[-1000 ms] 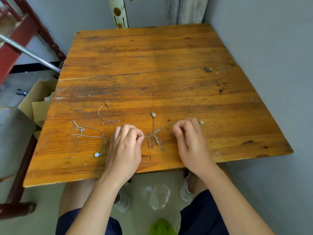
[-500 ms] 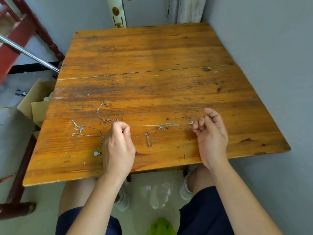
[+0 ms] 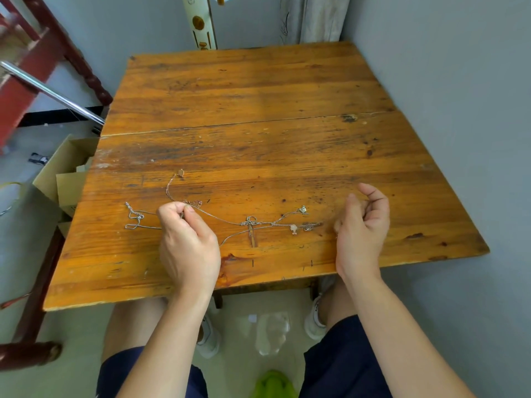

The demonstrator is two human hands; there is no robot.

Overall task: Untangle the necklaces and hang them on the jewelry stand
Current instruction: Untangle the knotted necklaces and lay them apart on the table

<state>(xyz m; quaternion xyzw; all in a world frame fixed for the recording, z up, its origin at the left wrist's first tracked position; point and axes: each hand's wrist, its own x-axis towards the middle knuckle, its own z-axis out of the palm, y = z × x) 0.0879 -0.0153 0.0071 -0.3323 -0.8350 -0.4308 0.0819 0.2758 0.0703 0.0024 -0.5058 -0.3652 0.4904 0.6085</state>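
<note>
Biggest thing in shot was the old wooden table (image 3: pixel 258 90), shoved into a corner, with a cardboard box (image 3: pixel 61 168) on the floor off its left side. No jewelry stand anywhere in view, so hanging hadn't started as far as I could tell.

The left hand (image 3: pixel 188 242) was curled over with thumb and forefinger pinching one end of a thin chain. The right hand (image 3: pixel 362 225) hovered over the table with its fingers loosely curled. It looked empty to me, though the thumb was a bit blurred. The loose chain end lay just beside it, not touching.

Between the hands, the tangled necklaces (image 3: pixel 250 222) lay flat near the front edge, knotted up in the middle. A separate silver necklace (image 3: pixel 138 216) sat just left of the left hand, and a rose-coloured chain (image 3: pixel 167 188) ran out from behind its knuckles.

Smallest bits: a pale pendant (image 3: pixel 293 228) and a small charm (image 3: pixel 303 209) on the right-hand side of the tangle.

What worried me: pulling that pinched end sideways would just cinch the knot tighter, maybe kink or snap a link. And the left hand was so close to the other two chains that a drag could snag them into the mess.
</note>
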